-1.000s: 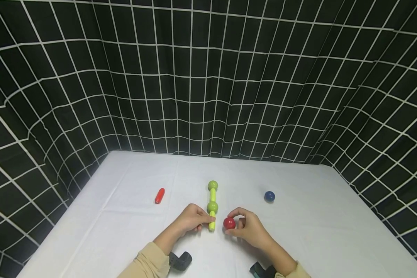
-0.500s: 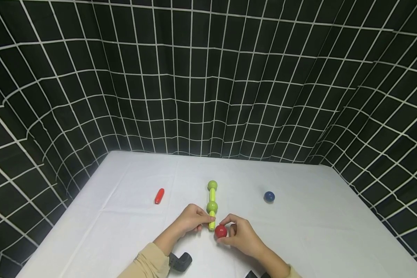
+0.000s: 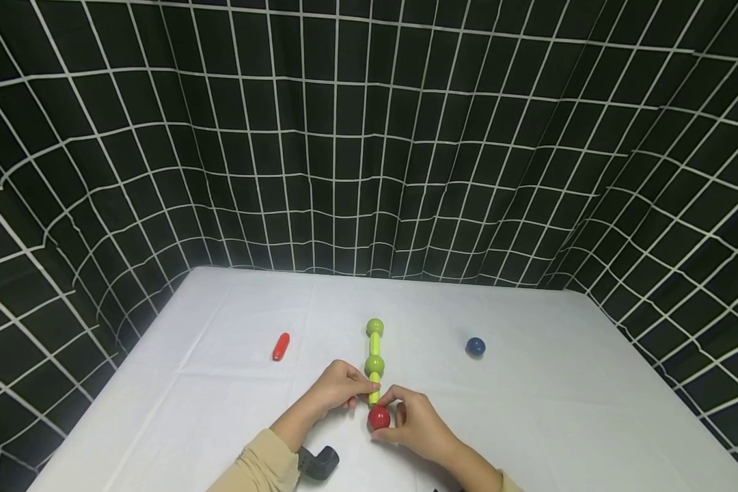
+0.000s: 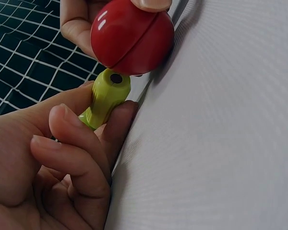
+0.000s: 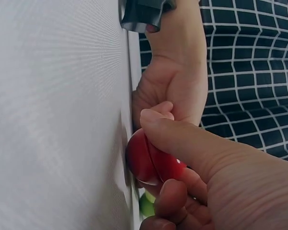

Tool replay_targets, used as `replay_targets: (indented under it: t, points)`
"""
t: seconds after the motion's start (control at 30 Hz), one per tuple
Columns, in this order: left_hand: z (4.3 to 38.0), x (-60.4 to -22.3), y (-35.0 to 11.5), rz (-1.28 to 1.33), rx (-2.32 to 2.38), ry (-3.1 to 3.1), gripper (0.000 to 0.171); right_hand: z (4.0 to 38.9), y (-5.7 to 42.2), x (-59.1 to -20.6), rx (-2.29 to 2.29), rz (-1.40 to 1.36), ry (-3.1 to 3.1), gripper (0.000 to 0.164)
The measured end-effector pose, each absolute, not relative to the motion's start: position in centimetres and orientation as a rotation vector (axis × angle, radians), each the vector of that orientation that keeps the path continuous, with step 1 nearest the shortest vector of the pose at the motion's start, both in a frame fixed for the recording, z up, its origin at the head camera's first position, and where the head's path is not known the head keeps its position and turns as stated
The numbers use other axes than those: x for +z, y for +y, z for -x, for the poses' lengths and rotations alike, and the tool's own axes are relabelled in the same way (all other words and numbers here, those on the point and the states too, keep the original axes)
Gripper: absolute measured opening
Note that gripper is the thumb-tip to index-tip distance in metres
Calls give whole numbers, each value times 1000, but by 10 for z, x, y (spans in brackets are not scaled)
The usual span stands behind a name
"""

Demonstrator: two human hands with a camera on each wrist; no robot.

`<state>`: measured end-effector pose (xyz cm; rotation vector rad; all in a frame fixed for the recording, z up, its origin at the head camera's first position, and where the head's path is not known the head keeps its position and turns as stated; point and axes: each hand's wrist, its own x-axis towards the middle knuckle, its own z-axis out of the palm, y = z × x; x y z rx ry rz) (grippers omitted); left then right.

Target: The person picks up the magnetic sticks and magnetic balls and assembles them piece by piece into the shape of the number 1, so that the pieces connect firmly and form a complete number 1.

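Two green balls and two yellow-green rods form a straight line, with the far ball (image 3: pixel 374 327), the far rod (image 3: pixel 374 344), the middle ball (image 3: pixel 374 365) and the near rod (image 3: pixel 374 397) in turn. My left hand (image 3: pixel 337 387) pinches the near rod between thumb and fingers. In the left wrist view the end of this rod (image 4: pixel 105 96) has a dark round spot. My right hand (image 3: pixel 419 425) grips a glossy red ball (image 3: pixel 378 417) right at that end. A seam runs around the red ball (image 5: pixel 151 160) in the right wrist view.
A red rod (image 3: pixel 281 346) lies to the left on the white cloth-covered table (image 3: pixel 559 383). Off to the right is a dark blue ball (image 3: pixel 475 347). A dark wrist device (image 3: pixel 320 463) sits under my left wrist. Behind the table hangs a black curtain (image 3: pixel 357 157) with a white grid.
My right hand has carried the red ball left and slightly nearer to me, from beside the near rod to its end. The left hand keeps its pinch in place.
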<state>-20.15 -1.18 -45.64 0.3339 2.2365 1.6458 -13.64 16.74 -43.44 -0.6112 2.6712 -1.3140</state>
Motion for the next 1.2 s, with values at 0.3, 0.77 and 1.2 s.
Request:
replay_targets:
  t: [0.3, 0.77, 1.2]
  points:
    - [200, -455, -12, -335, 1643, 2233, 25, 135, 164, -436, -1291, 672, 2746, 35]
    - [200, -455, -13, -318, 1642, 2232, 25, 136, 160, -438, -1258, 657, 2814, 39]
    - [201, -455, -12, -318, 1653, 2221, 27, 137, 162, -438, -1294, 597, 2764, 35]
